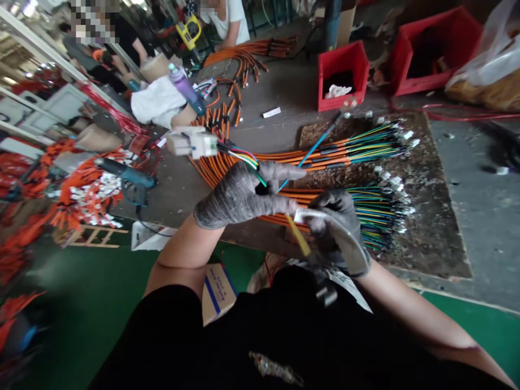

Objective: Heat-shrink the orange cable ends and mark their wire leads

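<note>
My left hand, in a grey glove, is closed around a bundle of coloured wires; a white connector block hangs from the wires at the left. Close by on the right, my right hand, also gloved, is closed on the wire end, with a small white piece at its fingertips. A yellow strip hangs between the hands, blurred toward its lower end. Beneath them lie orange cables whose thin green, blue and yellow wires end in small white connectors.
Two red bins stand at the back right beside a plastic bag. A worn board lies under the wire ends. At the left are a heat gun, a purple bottle and a white cloth. People work farther back.
</note>
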`<action>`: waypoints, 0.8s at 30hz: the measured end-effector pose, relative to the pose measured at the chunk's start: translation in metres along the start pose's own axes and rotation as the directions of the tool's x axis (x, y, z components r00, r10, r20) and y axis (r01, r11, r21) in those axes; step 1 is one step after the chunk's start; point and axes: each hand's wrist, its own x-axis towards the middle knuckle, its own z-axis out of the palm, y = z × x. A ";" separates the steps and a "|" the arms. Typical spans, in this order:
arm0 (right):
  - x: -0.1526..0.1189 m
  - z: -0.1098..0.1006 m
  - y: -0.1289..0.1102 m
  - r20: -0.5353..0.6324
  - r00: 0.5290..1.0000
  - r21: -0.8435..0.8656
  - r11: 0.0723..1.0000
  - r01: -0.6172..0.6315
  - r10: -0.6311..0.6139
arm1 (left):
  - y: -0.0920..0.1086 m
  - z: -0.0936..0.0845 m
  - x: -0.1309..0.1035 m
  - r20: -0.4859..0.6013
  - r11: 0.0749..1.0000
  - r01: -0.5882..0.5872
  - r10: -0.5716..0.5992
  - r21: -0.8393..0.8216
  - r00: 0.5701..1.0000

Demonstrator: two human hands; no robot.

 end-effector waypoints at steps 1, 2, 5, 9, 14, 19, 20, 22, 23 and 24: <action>0.001 0.002 0.002 -0.023 0.999 0.000 0.999 -0.039 0.039 | 0.006 -0.002 -0.005 0.029 1.000 0.012 -0.012 0.021 1.000; 0.003 0.004 0.002 -0.040 0.998 0.008 0.998 -0.056 0.057 | 0.011 -0.002 -0.010 0.056 0.999 0.028 -0.029 0.029 0.998; 0.014 0.012 -0.003 -0.081 0.996 -0.055 0.998 0.030 -0.034 | 0.018 0.001 -0.019 0.074 0.997 0.073 -0.074 0.012 0.995; 0.025 0.024 -0.005 -0.070 0.943 -0.299 0.909 0.290 -0.324 | 0.014 0.006 -0.023 -0.011 0.996 0.082 -0.082 -0.033 0.997; 0.022 0.022 0.001 0.042 0.879 -0.437 0.783 0.443 -0.474 | 0.010 0.004 -0.023 -0.062 0.998 0.054 -0.055 -0.023 0.997; 0.015 0.013 0.001 0.129 0.936 -0.381 0.855 0.351 -0.327 | 0.012 0.005 -0.020 -0.065 1.000 -0.022 0.021 -0.018 0.998; 0.014 0.013 -0.001 0.136 0.943 -0.355 0.874 0.331 -0.302 | 0.011 0.005 -0.020 -0.062 0.999 -0.040 0.038 -0.022 0.997; 0.015 0.013 -0.004 0.129 0.942 -0.330 0.883 0.334 -0.309 | 0.008 0.005 -0.021 -0.060 0.997 -0.055 0.052 -0.054 0.997; 0.016 0.013 -0.007 0.120 0.936 -0.339 0.873 0.351 -0.330 | 0.007 0.004 -0.022 -0.062 0.995 -0.050 0.045 -0.087 0.997; 0.018 0.014 -0.009 0.113 0.930 -0.357 0.860 0.366 -0.349 | 0.005 0.003 -0.023 -0.064 0.992 -0.040 0.033 -0.122 0.997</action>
